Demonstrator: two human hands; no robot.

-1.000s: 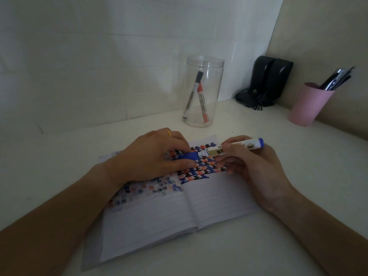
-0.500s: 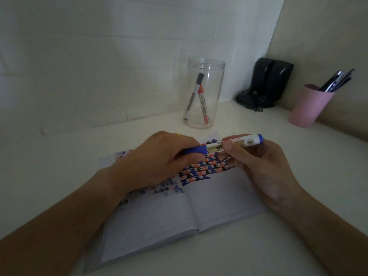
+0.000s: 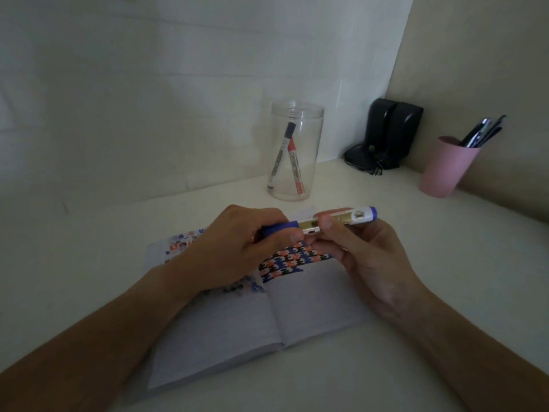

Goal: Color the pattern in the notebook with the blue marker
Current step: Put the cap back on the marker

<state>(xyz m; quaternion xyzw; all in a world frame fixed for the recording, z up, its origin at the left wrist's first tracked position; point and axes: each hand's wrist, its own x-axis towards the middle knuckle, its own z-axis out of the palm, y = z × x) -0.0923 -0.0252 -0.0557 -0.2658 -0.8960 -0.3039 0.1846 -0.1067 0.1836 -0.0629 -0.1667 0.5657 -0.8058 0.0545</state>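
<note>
Above the open notebook point(image 3: 312, 304) on the desk point(image 3: 445, 263), two hands are holding the blue marker point(image 3: 335, 222) level, its long axis running left to right and tilting slightly up toward the right. The left hand point(image 3: 237, 248) is closing around the blue cap point(image 3: 282, 228), while the right hand point(image 3: 365, 257) is pinching the white barrel. Both are gripping firmly, with the marker spanning between them. Just below, nearer the right hand, the pattern point(image 3: 294, 261) is lying partly coloured; the cap probably needs pulling leftward, along the marker's length.
</note>
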